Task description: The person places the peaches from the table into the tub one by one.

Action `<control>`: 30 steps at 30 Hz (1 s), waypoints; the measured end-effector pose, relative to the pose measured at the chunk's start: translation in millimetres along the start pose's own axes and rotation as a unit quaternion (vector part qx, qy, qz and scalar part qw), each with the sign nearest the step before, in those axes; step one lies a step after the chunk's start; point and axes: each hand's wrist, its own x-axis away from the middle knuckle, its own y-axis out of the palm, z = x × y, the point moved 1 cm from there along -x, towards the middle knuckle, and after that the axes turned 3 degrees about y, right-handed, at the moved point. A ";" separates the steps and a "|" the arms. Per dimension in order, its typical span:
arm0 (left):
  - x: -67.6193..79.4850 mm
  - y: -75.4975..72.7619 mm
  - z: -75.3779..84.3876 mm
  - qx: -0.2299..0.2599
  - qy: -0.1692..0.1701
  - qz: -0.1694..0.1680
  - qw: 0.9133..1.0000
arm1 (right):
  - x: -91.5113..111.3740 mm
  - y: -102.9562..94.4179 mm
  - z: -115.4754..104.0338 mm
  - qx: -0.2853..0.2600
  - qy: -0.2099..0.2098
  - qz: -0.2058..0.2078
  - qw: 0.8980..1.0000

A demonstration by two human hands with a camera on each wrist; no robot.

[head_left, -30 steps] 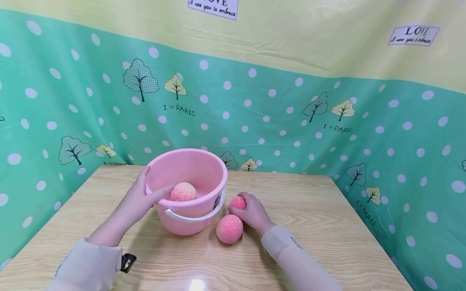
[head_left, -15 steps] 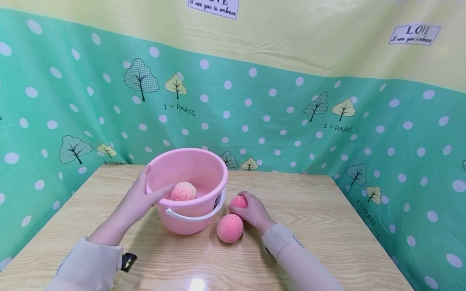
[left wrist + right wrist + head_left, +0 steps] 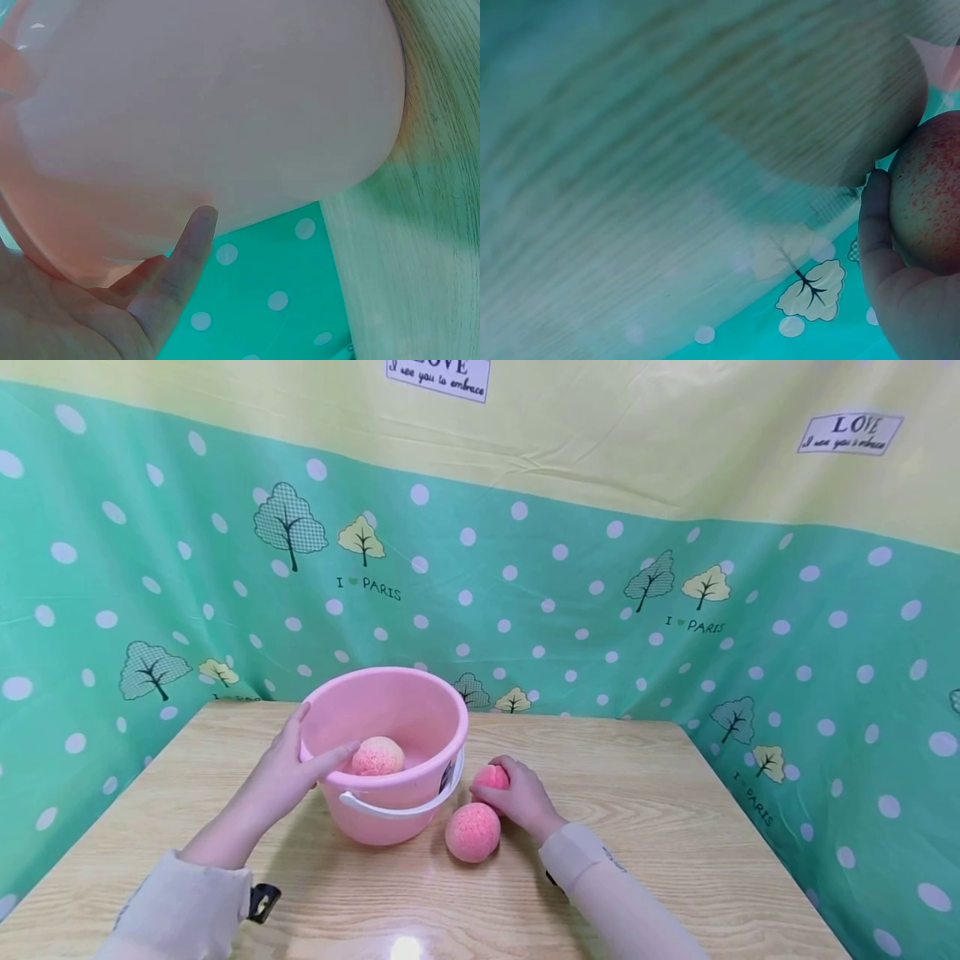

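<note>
Pink bucket (image 3: 375, 818) upright on the worktop (image 3: 630, 777), taken as landmark. Left hand (image 3: 288, 764) at bucket's left rim: thumb over the edge into the opening, fingers (image 3: 196, 240) outside, one touching the outer wall, so rim is pinched between. White handle (image 3: 405, 812) lowered along bucket's near and right side. One peach-like ball, pale pink (image 3: 378, 757), inside bucket, near left thumb; can't tell whether they touch.

Right hand (image 3: 525, 797) just right of bucket, fingers and thumb curled round a second ball, the held one (image 3: 491, 779); can't tell if it touches the worktop. Right wrist view shows its red-speckled skin. Third ball, the front one (image 3: 472, 832), on worktop at bucket's near right, just beside held ball; contact unclear.

Behind bucket: polka-dot backdrop (image 3: 517, 577), green below, yellow above, tree prints. Light sleeves (image 3: 187, 902) on both arms, nearer the viewer than bucket.
</note>
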 end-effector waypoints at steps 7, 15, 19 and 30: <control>-0.2 0.2 -0.4 0.001 0.000 0.000 1.000 | 0.5 -0.3 -0.5 -0.002 -0.003 0.000 1.000; -1.1 0.7 -1.2 -0.003 -0.001 -0.001 1.000 | 0.6 -2.2 -2.5 -0.006 0.002 -0.001 1.000; -2.0 0.5 -1.6 -0.002 0.002 0.000 1.000 | 0.8 -3.3 -3.8 -0.004 0.009 -0.001 1.000; -2.2 -0.1 -0.7 0.000 0.004 -0.003 1.000 | 2.1 -6.8 -7.4 -0.010 0.015 0.006 1.000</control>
